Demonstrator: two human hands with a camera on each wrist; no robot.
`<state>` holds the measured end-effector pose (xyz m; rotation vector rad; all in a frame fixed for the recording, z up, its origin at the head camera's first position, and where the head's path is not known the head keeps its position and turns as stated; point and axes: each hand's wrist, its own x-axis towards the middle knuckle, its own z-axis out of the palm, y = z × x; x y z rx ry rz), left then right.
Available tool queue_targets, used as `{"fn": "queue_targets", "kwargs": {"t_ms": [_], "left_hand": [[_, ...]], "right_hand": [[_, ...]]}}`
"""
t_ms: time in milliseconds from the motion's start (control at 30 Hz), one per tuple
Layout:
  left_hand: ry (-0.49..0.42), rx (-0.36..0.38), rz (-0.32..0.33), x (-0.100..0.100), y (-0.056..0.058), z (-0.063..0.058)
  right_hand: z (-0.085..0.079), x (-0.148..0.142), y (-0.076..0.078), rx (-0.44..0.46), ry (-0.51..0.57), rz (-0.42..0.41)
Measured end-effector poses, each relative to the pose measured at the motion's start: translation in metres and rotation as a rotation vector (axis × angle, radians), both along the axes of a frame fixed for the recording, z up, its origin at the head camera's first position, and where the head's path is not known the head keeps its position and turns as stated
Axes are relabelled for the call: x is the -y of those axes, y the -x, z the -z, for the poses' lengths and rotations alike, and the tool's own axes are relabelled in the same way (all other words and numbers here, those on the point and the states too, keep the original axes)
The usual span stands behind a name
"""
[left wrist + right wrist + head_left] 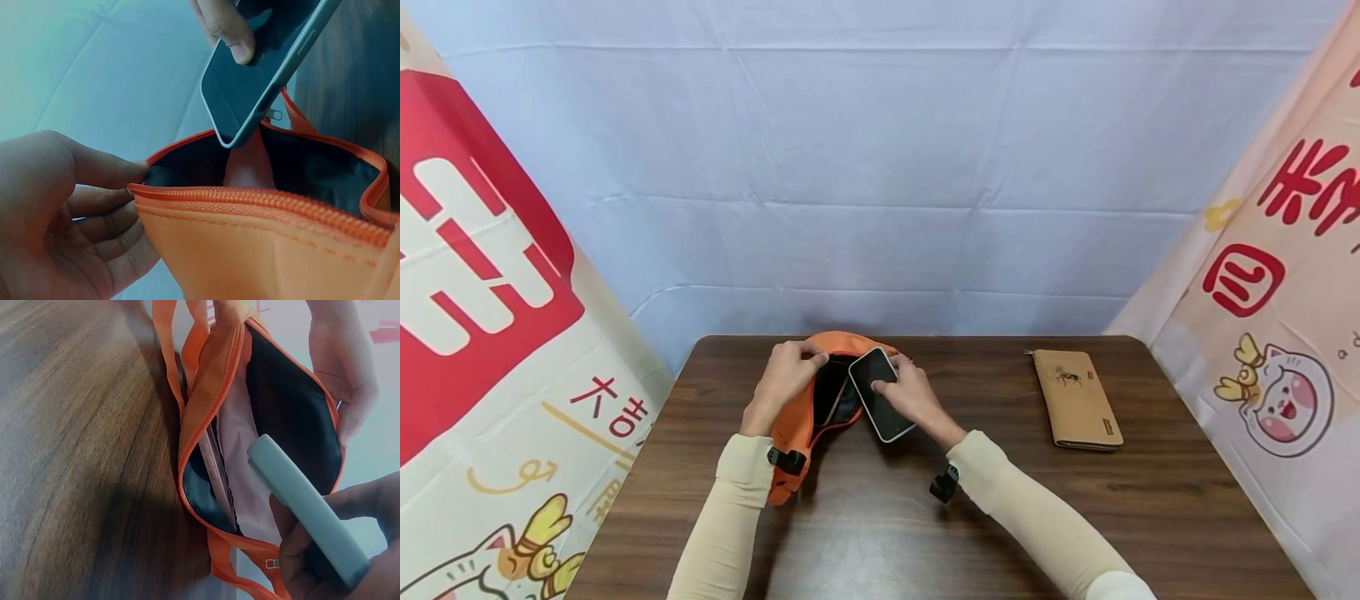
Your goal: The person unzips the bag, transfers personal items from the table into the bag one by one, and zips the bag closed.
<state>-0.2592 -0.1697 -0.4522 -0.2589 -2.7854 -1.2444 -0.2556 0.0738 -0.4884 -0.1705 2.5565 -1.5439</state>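
Behind the brown wooden table (1000, 533) hangs a pale cloth (880, 167), and near the far edge lies the orange bag (250, 244) with its mouth open. Our left hand (784, 379) pinches the rim at one end of this mouth. Our right hand (913, 392) grasps the phone (883, 414), the thumb on the screen and the other fingers behind; the phone is tilted, one end at the opening, but we cannot tell whether its corner is already below the rim. To do this step well, we should probably hold the rim firmly, so that the soft wall does not fold, and align the phone with the long direction of the mouth. We should also watch the zipper teeth (250, 197) and the metal pull (275, 115), which could scratch the screen, and the slim pink-edged object (217, 478) inside, which the phone could knock.
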Motion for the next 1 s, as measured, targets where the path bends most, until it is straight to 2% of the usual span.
{"fn": "queue_targets", "kwargs": {"t_ms": [267,500,1000], "left_hand": [[0.0,-0.01,0.008,0.001,0.0,0.001],[0.003,-0.012,-0.002,0.001,0.001,0.002],[0.01,-0.015,0.001,0.0,0.001,0.002]], "right_hand": [[0.003,0.006,-0.001,-0.033,-0.009,-0.001],[0.006,0.011,-0.004,0.003,0.029,0.003],[0.008,0.016,-0.004,0.02,0.063,-0.007]]}}
